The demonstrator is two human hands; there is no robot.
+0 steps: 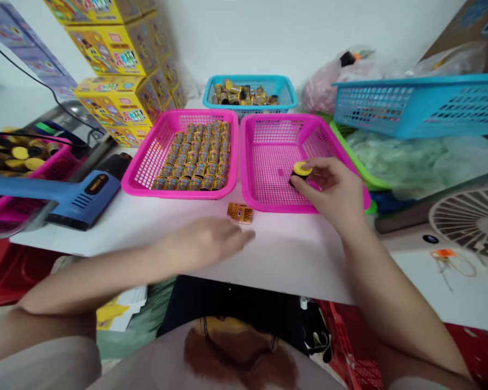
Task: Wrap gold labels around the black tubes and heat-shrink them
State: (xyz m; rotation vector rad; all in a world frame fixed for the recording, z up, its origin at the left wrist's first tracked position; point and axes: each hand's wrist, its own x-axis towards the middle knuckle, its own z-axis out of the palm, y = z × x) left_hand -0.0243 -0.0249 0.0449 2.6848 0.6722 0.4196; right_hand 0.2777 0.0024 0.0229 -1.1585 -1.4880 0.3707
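My right hand (335, 187) pinches a small black tub with a yellow lid (302, 169) between thumb and fingers. It is above the right pink basket (309, 208), whose mesh bottom shows beneath. Blurred by motion, my left hand (211, 241) hovers over the white table, close to a small stack of orange-gold printed labels (239, 213); its finger state is unclear. Rows of small gold-wrapped tubs (199, 157) lie in the left pink basket (136, 176).
A blue basket (250, 108) of loose tubs stands behind. Yellow printed boxes (117, 100) are stacked at back left. A blue heat gun (85, 197) lies left, before another pink basket (63, 157). At right are a fan (472, 222) and a large blue basket (415, 111).
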